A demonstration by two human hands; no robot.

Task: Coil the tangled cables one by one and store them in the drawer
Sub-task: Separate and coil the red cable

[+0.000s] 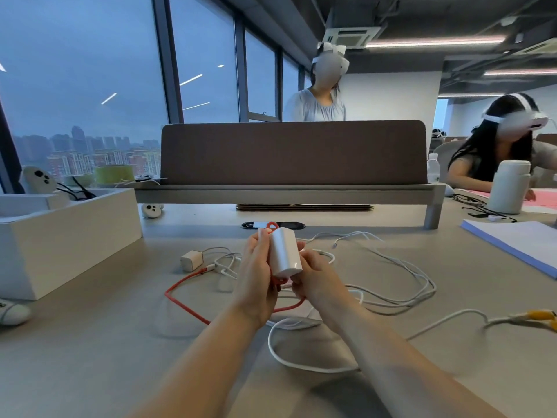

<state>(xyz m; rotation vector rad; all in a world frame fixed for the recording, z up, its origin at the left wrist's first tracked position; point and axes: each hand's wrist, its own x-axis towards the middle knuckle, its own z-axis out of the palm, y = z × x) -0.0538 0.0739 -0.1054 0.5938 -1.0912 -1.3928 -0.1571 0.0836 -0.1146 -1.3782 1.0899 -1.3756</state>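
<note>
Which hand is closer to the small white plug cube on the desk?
Left. The left hand is just right of the plug cube, not touching; the right hand is farther right, past the large white adapter held between both hands.

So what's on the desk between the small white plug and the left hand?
Head view: loops of white cable and a stretch of the red cable lie between the small white plug and the left hand.

Pale beige desk top (90,342) — tangle of thin white cables (391,304) mid-right, red cable (186,308) looped centre-left, small white square charger plug (191,260) just beside its end. White open box (69,236) far left; blue-edged paper stack (518,242) far right.
</note>
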